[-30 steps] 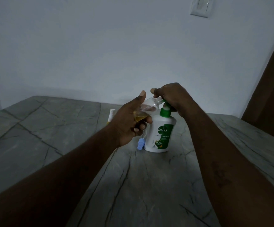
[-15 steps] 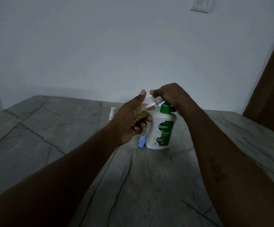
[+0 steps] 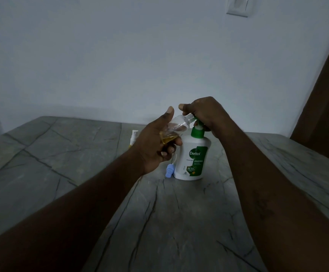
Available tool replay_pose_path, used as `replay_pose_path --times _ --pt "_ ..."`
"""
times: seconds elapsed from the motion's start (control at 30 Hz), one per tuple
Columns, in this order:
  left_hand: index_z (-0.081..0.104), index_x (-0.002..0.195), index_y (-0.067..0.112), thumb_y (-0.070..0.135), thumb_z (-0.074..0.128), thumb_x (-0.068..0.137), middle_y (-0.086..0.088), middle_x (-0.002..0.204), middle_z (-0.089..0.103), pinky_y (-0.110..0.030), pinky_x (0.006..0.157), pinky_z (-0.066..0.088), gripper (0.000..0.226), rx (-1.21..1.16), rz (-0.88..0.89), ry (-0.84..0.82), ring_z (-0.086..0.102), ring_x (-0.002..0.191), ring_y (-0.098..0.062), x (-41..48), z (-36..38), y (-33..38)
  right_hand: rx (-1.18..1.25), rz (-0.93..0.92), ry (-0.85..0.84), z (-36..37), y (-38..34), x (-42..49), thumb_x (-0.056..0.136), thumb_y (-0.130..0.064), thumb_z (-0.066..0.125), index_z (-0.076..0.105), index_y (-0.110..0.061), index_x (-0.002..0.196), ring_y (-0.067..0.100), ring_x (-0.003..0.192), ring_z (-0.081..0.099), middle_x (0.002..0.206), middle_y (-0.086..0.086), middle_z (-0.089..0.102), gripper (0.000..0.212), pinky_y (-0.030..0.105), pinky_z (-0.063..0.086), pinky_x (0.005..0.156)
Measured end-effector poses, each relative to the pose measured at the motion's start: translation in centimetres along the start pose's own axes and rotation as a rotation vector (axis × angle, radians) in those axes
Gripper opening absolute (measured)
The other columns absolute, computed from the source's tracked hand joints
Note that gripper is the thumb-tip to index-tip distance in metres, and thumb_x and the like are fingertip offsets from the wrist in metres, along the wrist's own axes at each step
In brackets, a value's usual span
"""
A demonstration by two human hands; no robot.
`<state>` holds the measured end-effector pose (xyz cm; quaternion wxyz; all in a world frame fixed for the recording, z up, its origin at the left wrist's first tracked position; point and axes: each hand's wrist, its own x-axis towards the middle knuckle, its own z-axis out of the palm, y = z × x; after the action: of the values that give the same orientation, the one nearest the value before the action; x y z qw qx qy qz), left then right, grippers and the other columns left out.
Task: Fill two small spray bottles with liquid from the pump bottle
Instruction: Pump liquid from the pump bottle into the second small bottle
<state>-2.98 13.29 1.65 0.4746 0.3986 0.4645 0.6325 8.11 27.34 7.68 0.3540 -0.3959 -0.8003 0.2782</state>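
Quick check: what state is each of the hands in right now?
Left hand: holds the small spray bottle, tilted toward the pump bottle.
Right hand: curled over the pump bottle's head.

Pump bottles: one was there, a white pump bottle [image 3: 192,160] with a green head.
Small spray bottles: two were visible, a clear spray bottle [image 3: 176,127] holding some yellow liquid and a second spray bottle [image 3: 133,137] partly hidden behind the left wrist.
Loose caps: one blue spray cap [image 3: 169,171] with its tube.
Hands: two, the left hand [image 3: 155,146] and the right hand [image 3: 205,112].
Tables: one grey table [image 3: 61,154].
Wall switches: one wall switch [image 3: 238,6] was seen.
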Motion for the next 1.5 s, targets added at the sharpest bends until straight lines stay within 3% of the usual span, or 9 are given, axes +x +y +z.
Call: replay_pose_path --times 0.23,0.47,0.77,0.9,1.03,1.17,1.3,1.5 --pt "0.068 0.110 0.010 0.070 0.043 0.095 -0.006 0.066 0.061 -0.023 0.047 0.024 0.067 -0.014 -0.020 0.021 0.043 0.050 -0.012 0.0 -0.1 -0.2 0.061 0.097 -0.049 0.5 0.5 0.0 0.085 -0.047 0.076 0.077 -0.008 0.095 0.017 0.066 0.058 0.076 0.001 0.067 0.040 0.031 0.048 0.066" --pt "0.073 0.100 0.011 0.073 0.028 0.098 -0.009 0.065 0.061 -0.022 0.047 0.027 0.077 -0.093 -0.030 0.045 0.043 0.049 -0.013 0.1 -0.1 -0.4 0.061 0.035 -0.034 0.1 0.2 -0.1 0.090 -0.045 0.072 0.078 -0.012 0.089 0.014 0.061 0.055 0.073 -0.002 0.065 0.033 0.026 0.043 0.057" --pt "0.074 0.099 0.011 0.073 0.027 0.099 -0.009 0.065 0.059 -0.024 0.050 0.026 0.078 -0.095 -0.030 0.054 0.041 0.050 -0.013 0.3 0.0 -0.4 0.051 0.030 -0.031 -0.1 0.0 -0.2 0.092 -0.040 0.071 0.078 -0.013 0.091 0.014 0.063 0.056 0.074 -0.002 0.065 0.028 0.025 0.042 0.054" --pt "0.073 0.103 0.009 0.073 0.028 0.099 -0.010 0.065 0.059 -0.024 0.049 0.026 0.078 -0.092 -0.034 0.061 0.042 0.050 -0.013 0.4 -0.3 -0.5 0.077 0.088 -0.062 0.3 0.3 -0.1 0.085 -0.035 0.075 0.080 -0.015 0.093 0.016 0.074 0.062 0.095 -0.002 0.076 0.022 0.029 0.048 0.065" --pt "0.072 0.107 0.008 0.073 0.029 0.098 -0.010 0.066 0.059 -0.025 0.049 0.027 0.079 -0.073 -0.037 0.067 0.042 0.050 -0.013 0.5 -0.5 -0.6 0.104 0.097 -0.069 0.6 0.2 -0.5 0.069 -0.041 0.076 0.080 -0.013 0.091 0.023 0.090 0.071 0.104 -0.002 0.079 0.036 0.040 0.055 0.083" --pt "0.073 0.105 0.009 0.073 0.030 0.099 -0.010 0.067 0.059 -0.024 0.048 0.028 0.078 -0.065 -0.029 0.059 0.042 0.051 -0.013 0.5 -0.4 -0.6 0.052 0.047 -0.045 0.3 0.2 -0.5 0.088 -0.041 0.073 0.079 -0.013 0.085 0.018 0.070 0.061 0.083 0.000 0.072 0.029 0.030 0.047 0.064" --pt "0.072 0.107 0.010 0.072 0.032 0.099 -0.010 0.067 0.059 -0.023 0.046 0.028 0.074 -0.098 -0.011 0.020 0.041 0.050 -0.014 0.5 -0.4 -0.4 0.011 -0.051 -0.009 -0.5 -0.7 -0.7 0.093 -0.038 0.069 0.077 -0.011 0.083 0.013 0.055 0.053 0.069 -0.002 0.063 0.030 0.027 0.044 0.057" --pt "0.069 0.115 0.008 0.071 0.033 0.099 -0.010 0.067 0.058 -0.024 0.048 0.026 0.074 -0.095 -0.013 0.027 0.041 0.050 -0.014 0.5 -0.3 -0.5 0.071 0.007 -0.022 -0.3 -0.3 -0.8 0.092 -0.037 0.071 0.078 -0.012 0.087 0.013 0.058 0.052 0.069 -0.004 0.062 0.026 0.023 0.040 0.051"
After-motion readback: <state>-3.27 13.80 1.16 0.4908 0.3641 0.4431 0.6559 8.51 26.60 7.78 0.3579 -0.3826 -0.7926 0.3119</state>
